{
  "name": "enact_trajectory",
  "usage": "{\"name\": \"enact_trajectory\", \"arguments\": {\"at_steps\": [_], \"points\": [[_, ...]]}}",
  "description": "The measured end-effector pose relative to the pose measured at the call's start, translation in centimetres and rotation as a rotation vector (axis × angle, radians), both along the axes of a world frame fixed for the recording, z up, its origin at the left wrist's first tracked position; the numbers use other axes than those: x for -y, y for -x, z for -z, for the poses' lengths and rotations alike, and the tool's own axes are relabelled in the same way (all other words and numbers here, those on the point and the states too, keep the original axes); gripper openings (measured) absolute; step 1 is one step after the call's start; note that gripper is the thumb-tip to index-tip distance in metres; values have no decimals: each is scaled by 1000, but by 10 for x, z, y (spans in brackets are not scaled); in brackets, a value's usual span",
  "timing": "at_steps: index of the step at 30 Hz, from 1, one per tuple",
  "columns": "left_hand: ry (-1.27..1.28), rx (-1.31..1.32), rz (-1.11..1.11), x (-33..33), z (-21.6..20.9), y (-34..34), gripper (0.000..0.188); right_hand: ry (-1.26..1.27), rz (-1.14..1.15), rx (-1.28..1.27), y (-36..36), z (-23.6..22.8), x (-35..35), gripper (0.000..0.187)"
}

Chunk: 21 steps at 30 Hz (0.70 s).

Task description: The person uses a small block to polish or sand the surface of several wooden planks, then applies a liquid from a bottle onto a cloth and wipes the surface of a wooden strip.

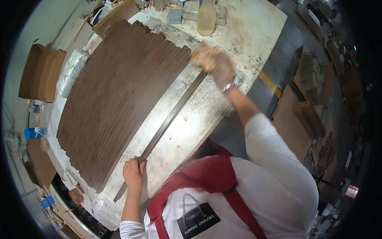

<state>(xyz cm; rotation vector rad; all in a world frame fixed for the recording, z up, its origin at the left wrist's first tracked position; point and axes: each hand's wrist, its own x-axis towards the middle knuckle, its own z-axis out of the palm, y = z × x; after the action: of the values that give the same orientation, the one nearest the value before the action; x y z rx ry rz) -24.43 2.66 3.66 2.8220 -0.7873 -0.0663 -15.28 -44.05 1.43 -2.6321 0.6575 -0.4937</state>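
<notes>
A long, narrow dark brown strip (pixel 172 114) lies slantwise on the pale, stained worktable (pixel 181 129). Near its lower left end, my left hand (pixel 133 172) grips it, thumb on one side and fingers on the other. At the far end, my right hand (pixel 223 71) presses a crumpled tan cloth (pixel 204 55) against or just above the strip; motion blurs both, and I cannot make out the separate fingers. Left of the strip, many similar brown strips (pixel 119 91) lie side by side in a broad sheet with uneven ends. A bare band of tabletop separates them from the held strip.
A bottle of yellowish liquid (pixel 206 20) stands at the far edge beside a small grey block (pixel 174 16). Along the left are a plastic-wrapped bundle (pixel 73 71) and an open cardboard box (pixel 38 75). Stacked brown boxes (pixel 309 115) sit beyond the table's right side.
</notes>
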Motion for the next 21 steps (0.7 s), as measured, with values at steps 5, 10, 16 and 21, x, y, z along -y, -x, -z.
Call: {"name": "enact_trajectory", "arguments": {"at_steps": [5,10,16,21], "points": [[38,-66,-88,-4,3,-4,35,-586,161,365,-25,26,145,44],[-49,-59,-349,-34,-37,26,58,-26,-235,249,32,-25,38,29],[92,-143,-270,-85,-12,43,29,-197,-196,51,19,-43,-30,24],[48,-122,-281,-76,-15,42,31,-335,108,167,-22,25,77,29]]}}
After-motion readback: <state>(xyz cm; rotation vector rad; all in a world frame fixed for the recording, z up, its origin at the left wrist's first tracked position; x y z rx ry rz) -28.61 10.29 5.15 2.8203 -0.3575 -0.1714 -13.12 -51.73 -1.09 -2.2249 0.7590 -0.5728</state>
